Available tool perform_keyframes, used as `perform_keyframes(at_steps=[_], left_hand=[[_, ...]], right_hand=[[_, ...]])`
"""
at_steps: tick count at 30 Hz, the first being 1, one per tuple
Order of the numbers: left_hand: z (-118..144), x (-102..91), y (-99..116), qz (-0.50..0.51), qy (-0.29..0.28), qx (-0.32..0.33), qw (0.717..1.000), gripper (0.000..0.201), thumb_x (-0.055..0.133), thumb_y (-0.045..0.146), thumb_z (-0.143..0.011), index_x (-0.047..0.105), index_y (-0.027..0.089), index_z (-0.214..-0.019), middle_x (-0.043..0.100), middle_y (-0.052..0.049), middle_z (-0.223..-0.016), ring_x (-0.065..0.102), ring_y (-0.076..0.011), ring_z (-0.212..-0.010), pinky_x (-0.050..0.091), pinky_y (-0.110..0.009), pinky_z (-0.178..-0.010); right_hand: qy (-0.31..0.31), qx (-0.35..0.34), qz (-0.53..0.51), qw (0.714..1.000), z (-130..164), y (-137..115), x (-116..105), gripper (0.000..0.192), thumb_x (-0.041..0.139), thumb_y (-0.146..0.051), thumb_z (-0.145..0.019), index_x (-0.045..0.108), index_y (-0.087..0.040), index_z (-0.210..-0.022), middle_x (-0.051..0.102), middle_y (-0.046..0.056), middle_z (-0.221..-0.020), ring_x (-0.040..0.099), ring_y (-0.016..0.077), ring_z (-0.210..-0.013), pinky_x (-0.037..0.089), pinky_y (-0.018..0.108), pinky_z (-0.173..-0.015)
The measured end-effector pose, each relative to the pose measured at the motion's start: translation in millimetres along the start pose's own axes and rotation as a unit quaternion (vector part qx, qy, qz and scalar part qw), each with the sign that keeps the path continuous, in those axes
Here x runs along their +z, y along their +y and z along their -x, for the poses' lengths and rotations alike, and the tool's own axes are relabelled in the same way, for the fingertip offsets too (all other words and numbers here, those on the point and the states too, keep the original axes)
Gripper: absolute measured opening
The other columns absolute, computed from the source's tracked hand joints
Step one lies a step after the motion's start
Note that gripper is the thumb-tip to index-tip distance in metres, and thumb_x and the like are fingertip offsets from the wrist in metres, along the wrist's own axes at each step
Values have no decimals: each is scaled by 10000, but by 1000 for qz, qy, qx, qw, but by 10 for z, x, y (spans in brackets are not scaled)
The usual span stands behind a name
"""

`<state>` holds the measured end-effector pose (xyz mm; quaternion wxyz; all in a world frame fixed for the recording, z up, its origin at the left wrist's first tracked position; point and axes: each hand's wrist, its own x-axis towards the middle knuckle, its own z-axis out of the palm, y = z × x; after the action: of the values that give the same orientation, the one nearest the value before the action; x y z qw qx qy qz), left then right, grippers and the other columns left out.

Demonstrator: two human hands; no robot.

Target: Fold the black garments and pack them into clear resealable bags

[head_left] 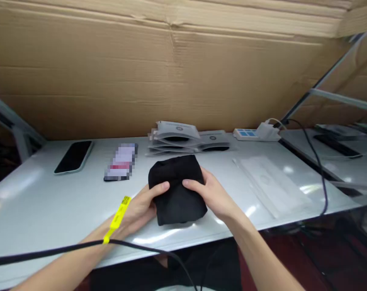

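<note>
A folded black cloth item (pixel 180 204) is held just above the front part of the white table, its exact kind not clear. My left hand (pixel 145 204) grips its left side, thumb on top and the other fingers hidden beneath. On the right side my right hand (pixel 215 192) holds it the same way, thumb pressed on the upper face. Behind the cloth lies a stack of flat translucent packets (pixel 177 131) with dark contents and a round printed mark. To the right rest clear plastic bags (pixel 271 182), flat on the table.
Two phones, one with a dark screen (pixel 74 157) and one lit (pixel 121 161), lie on the table (pixel 89 202) at left. A power strip (pixel 245 134) with a plugged-in charger stands back right. A black cable (pixel 49 252) with a yellow tag crosses my left forearm. Cardboard (pixel 110 72) walls the back.
</note>
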<state>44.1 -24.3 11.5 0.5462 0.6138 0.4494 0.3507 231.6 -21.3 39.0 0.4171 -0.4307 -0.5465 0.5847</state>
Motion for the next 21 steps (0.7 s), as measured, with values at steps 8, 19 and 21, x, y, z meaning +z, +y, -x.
perform_keyframes(at_steps=[8,19,21], left_hand=[[-108,41,118,269,43,-142,952,385,546,450,-880,685,185,-1124,741,-88,-1112,698,-291,-1034,610,-414,-846],[-84,125,272,336,52,-251,907,215,756,333,-782,713,154,-895,764,-65,-851,714,-205,-734,580,-287,-700],[-99,163,275,344,3,-215,914,282,794,305,-742,715,171,-978,765,-65,-961,717,-216,-848,568,-298,-788]], right_hand=[[244,-44,407,879,359,-18,-1115,344,594,-550,-787,664,-221,-863,692,84,-961,619,278,-956,469,404,-841],[287,63,469,832,433,359,-1708,222,512,-431,-711,597,-232,-657,651,34,-620,607,216,-596,444,319,-567],[270,43,454,848,410,325,-1443,232,507,-434,-737,603,-231,-678,638,16,-609,599,197,-595,442,294,-563]])
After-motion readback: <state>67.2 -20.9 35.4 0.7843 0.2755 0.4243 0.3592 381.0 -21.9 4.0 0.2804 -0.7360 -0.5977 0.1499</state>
